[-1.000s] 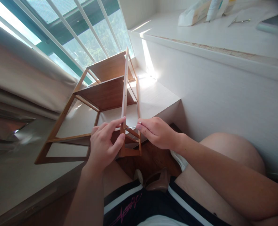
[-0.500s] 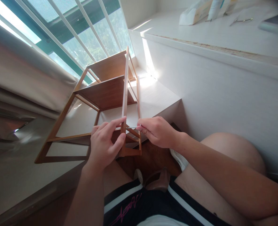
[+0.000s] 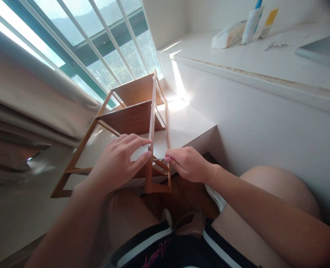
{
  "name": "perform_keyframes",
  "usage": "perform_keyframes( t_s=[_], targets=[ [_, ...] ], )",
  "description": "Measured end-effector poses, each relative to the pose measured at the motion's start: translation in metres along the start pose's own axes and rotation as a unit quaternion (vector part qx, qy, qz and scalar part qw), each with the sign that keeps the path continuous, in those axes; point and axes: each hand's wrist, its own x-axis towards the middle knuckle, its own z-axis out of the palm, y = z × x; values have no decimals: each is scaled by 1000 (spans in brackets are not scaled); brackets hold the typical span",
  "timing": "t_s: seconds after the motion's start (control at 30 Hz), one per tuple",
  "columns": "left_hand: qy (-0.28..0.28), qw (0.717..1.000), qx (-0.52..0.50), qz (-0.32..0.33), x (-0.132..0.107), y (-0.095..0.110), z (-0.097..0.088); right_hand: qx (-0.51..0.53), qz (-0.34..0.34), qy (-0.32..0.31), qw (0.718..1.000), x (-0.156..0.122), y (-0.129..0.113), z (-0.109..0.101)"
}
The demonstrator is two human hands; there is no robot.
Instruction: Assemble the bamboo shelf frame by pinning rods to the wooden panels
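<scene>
Below a window with white bars (image 3: 108,33), we have a brown, open-framed wooden shelf rack (image 3: 125,118) before us. Our left hand (image 3: 116,160) spreads thumb and forefinger apart, tips at the rack's slim wooden post (image 3: 152,119); our right hand (image 3: 188,163) pinches a thin silver metal rod (image 3: 158,159) reaching that post.

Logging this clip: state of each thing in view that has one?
Wooden shelf unit: boards fitted in frame
Left hand: open, fingertips at the shelf upright
Right hand: closed on thin metal tool
Thin metal tool: gripped, tip at upright
Curtain: drawn aside
Window: uncovered; open or shut unclear
White counter: front edge chipped
White tube: standing on end
Small metal piece: lying on counter
</scene>
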Motion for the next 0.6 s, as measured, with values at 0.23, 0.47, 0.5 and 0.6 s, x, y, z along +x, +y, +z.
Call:
perform_keyframes(
  t_s=[0.23,0.47,0.5,0.6],
  targets=[
    [14,995,-21,101,106,-24,11,-12,-6,-1,1000,0,0,3],
    [-100,987,-10,122,160,-48,50,-1,4,-9,1000,0,0,3],
    [-103,987,-13,125,160,-49,52,3,6,-9,1000,0,0,3],
    [-107,985,-21,132,158,-52,55,16,7,-9,1000,1,0,4]
  ],
)
